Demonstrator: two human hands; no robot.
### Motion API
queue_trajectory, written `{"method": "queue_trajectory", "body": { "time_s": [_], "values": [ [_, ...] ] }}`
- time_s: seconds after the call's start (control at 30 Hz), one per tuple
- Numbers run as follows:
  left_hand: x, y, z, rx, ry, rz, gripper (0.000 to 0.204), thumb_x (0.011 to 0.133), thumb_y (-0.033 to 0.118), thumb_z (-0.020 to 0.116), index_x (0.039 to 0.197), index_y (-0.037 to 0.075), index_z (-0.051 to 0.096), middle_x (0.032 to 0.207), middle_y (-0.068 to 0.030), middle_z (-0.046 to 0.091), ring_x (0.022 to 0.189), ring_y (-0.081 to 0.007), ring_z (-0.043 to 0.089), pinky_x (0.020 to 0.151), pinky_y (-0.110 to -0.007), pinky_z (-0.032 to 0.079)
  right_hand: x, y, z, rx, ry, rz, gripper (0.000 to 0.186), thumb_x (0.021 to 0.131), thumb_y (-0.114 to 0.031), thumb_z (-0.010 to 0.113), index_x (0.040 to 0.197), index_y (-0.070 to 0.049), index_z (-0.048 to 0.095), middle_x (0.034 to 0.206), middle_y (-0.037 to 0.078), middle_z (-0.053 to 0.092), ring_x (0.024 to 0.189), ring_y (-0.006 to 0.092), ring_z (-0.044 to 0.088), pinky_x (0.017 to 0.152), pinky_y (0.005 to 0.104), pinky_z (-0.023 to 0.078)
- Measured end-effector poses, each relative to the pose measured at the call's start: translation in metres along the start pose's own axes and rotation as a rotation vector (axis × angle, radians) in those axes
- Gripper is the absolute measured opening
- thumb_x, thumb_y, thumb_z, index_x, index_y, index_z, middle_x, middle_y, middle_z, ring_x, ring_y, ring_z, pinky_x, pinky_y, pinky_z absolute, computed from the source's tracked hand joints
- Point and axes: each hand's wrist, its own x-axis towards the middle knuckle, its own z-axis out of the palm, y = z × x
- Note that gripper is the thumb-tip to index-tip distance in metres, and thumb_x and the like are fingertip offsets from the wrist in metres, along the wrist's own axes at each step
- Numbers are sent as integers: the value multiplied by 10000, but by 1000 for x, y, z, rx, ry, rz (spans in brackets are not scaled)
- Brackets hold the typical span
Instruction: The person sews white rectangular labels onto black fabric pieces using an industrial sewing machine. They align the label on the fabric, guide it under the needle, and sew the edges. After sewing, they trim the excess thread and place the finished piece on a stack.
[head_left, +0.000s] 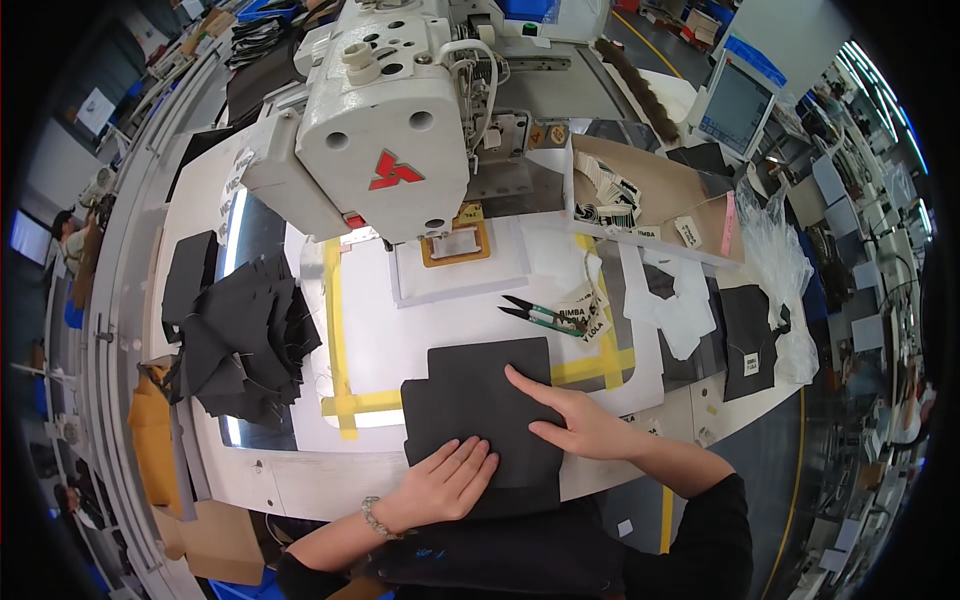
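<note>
Where left grip (441, 487) and right grip (580, 425) rest, black fabric (485, 392) lies beneath.

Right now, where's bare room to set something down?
The white surface between the left yellow tape strip and black panel, and the pale table edge left of that panel. Crowded: rightward, snips, loose labels and the open box; leftward, the dark fabric pile.

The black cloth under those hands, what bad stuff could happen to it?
The snips lie near the black cloth with their blades apart, so if it slid that way it might snag, or the right hand could get pricked reaching across.

The cloth also lies close to the table's front edge, so it might slip down if the left hand tugged it.
</note>
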Motion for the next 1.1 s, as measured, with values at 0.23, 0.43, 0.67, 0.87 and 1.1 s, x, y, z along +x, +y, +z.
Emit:
{"method": "queue_trajectory", "body": {
  "time_s": [0.23,0.43,0.67,0.87,1.1],
  "values": [
    [14,-37,-27,145,75,159,212,833,84,598,1003,19,708,1025,-121,704,958,-228,699,872,-335,546,-5,-10,-24,-118,107,24,764,888,-4,574,1549,-127,211,1364,205,524,1088,251,566,969,315,411],
    [61,-89,-2,197,162,263,219,801,71,626,994,4,704,1016,-118,703,967,-237,695,843,-327,562,9,3,-65,-42,325,-78,743,868,69,547,1533,-64,242,1513,162,394,1378,233,394,1107,298,284],
    [89,-129,28,169,218,311,223,774,58,634,978,-18,684,999,-133,702,977,-241,690,835,-333,581,36,14,-102,-37,345,-62,746,854,75,555,1524,-27,244,1529,165,365,1399,220,364,1126,299,265],
    [93,-145,33,204,175,291,240,778,51,641,1008,2,688,1039,-125,704,1005,-234,691,846,-330,587,51,17,-111,-89,346,-64,746,852,59,571,1523,-42,259,1520,155,386,1396,239,374,1122,293,268],
    [90,-161,35,287,160,262,192,781,37,649,963,-6,690,1022,-136,705,967,-242,702,821,-325,595,82,5,-122,-131,314,-7,777,838,79,585,1527,-40,247,1591,117,250,1444,207,267,1147,324,240]
  ]
}}
